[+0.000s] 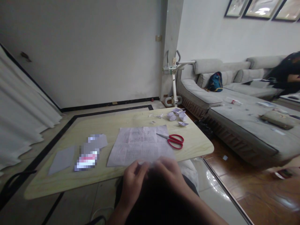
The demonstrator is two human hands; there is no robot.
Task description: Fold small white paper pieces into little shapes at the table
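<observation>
Marked sheet (142, 147) flat on table (199, 146), just beyond grip of left hand (134, 177) and right hand (170, 172). Hands side by side at near edge, fingers bent; fingertips blurred, cannot tell whether either grip is clamped on anything. Red-handled scissors (169, 137) beyond right-hand grip, blades over marked sheet, handles off its right edge. Folded paper pieces (172, 116) farther beyond right-hand grip. Pale sheet (61, 160) well left of left-hand grip. Grey sofa (253, 131) well right of both, backpack (215, 82) on it.

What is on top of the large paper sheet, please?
Red-handled scissors lie partly on the sheet; the left hand and right hand hide part of its near edge.
</observation>
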